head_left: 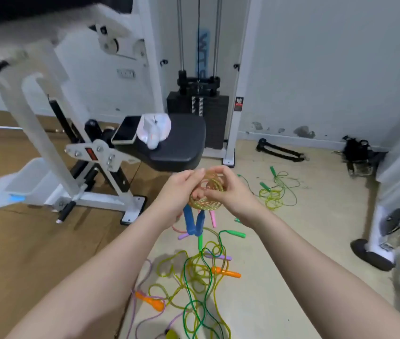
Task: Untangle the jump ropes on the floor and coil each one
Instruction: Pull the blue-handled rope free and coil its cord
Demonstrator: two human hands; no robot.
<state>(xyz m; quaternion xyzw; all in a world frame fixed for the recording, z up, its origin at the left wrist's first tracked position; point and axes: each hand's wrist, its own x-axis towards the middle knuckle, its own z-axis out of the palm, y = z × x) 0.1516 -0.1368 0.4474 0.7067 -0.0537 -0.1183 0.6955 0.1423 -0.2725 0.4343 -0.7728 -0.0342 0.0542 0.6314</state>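
Observation:
In front of me I hold a tight coil of golden jump rope (210, 189) with both hands. My left hand (178, 192) grips its left side; my right hand (230, 189) pinches the top and right side. Two blue handles (194, 222) hang down from the coil. On the floor below lies a tangle of yellow, green and purple ropes (194, 277) with orange handles (225, 271), green handles (236, 234) and pink handles (213, 218). Another yellow-green rope (277, 192) with green handles lies further right.
A weight machine with a black seat (181, 148) stands just beyond my hands; a phone (125, 130) and a plastic bag (155, 129) lie on it. A white bin (23, 184) sits left. Black straps (279, 150) lie by the wall, equipment (389, 228) stands right.

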